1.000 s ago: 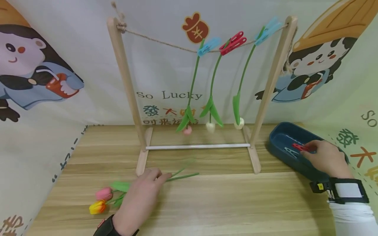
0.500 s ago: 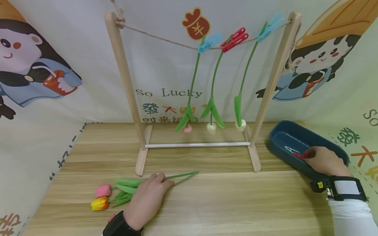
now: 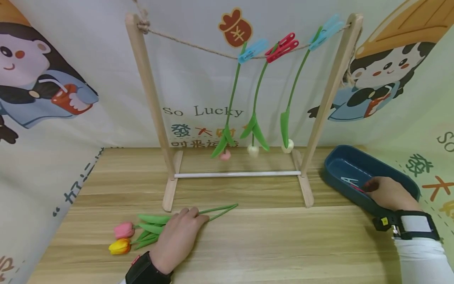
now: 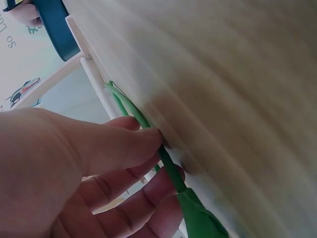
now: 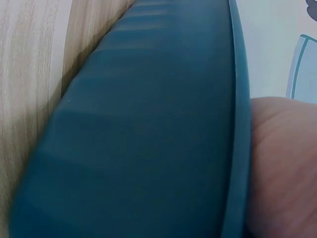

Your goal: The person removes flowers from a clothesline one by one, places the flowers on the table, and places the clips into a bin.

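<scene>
A pink tulip and a yellow tulip lie side by side on the table, blooms to the left. My left hand covers the middle of their green stems. In the left wrist view, its thumb and fingers pinch a green stem, while a second stem runs just behind. My right hand reaches into the dark blue tray, fingertips low inside. It pinches a red clothespin, mostly hidden by the fingers, beside a pale blue clothespin. The tray's outer wall fills the right wrist view.
A wooden rack with a sagging twine line stands at the back. Three tulips hang bloom down from it, held by a blue clothespin, a red clothespin and another blue clothespin. A white rod joins the rack's feet.
My left hand has moved a little right along the tulip stems, whose ends now lie closer together. My right hand has lowered the red clothespin deeper into the tray.
</scene>
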`<state>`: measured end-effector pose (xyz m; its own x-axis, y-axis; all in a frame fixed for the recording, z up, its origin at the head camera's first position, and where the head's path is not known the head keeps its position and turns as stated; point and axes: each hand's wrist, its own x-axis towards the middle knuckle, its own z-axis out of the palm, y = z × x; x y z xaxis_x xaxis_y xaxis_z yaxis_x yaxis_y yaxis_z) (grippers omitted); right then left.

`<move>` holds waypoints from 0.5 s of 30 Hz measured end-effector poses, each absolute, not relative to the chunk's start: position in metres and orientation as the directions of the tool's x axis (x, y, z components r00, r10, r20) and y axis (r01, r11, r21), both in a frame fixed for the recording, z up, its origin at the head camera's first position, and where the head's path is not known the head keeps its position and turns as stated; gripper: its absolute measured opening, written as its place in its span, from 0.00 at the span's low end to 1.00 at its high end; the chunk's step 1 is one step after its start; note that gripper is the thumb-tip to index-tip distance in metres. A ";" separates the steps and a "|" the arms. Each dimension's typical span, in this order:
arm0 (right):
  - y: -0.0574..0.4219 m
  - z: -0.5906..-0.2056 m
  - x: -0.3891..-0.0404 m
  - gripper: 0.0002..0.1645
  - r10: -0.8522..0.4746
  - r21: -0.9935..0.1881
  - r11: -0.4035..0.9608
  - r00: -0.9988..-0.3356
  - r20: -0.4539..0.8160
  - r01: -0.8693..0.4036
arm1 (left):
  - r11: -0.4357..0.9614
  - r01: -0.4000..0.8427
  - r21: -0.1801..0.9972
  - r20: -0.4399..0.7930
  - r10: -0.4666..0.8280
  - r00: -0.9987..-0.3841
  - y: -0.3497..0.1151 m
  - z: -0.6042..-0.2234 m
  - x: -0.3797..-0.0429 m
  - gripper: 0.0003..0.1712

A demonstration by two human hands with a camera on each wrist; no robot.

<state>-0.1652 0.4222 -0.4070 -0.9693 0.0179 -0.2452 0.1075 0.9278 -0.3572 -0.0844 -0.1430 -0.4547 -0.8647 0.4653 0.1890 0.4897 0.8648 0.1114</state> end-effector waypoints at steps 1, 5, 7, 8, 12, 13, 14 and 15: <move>0.422 -0.406 -0.165 0.21 0.017 -0.356 0.929 -0.971 -0.238 0.103 | 0.865 0.490 0.111 0.189 0.466 -0.865 -0.143 -0.454 -0.084 0.16; 0.419 -0.401 -0.161 0.24 0.040 -0.338 0.935 -0.979 -0.200 0.107 | 0.862 0.496 0.102 0.195 0.472 -0.860 -0.144 -0.452 -0.082 0.17; 0.416 -0.395 -0.159 0.27 0.047 -0.333 0.937 -0.983 -0.176 0.104 | 0.861 0.499 0.100 0.199 0.474 -0.858 -0.144 -0.448 -0.080 0.17; 0.413 -0.391 -0.159 0.28 0.045 -0.331 0.939 -0.986 -0.158 0.096 | 0.861 0.499 0.101 0.198 0.474 -0.858 -0.144 -0.446 -0.079 0.18; 0.395 -0.368 -0.156 0.31 0.027 -0.328 0.944 -0.997 -0.069 0.048 | 0.859 0.497 0.123 0.205 0.468 -0.860 -0.144 -0.432 -0.076 0.20; 0.388 -0.361 -0.155 0.30 0.018 -0.327 0.945 -0.999 -0.036 0.028 | 0.858 0.497 0.128 0.210 0.466 -0.859 -0.144 -0.427 -0.076 0.21; 0.381 -0.354 -0.154 0.30 0.015 -0.326 0.945 -1.000 -0.007 0.016 | 0.857 0.498 0.133 0.220 0.465 -0.858 -0.144 -0.424 -0.076 0.21; 0.374 -0.346 -0.153 0.30 0.012 -0.328 0.945 -1.000 0.021 0.005 | 0.854 0.502 0.139 0.232 0.464 -0.855 -0.145 -0.420 -0.076 0.21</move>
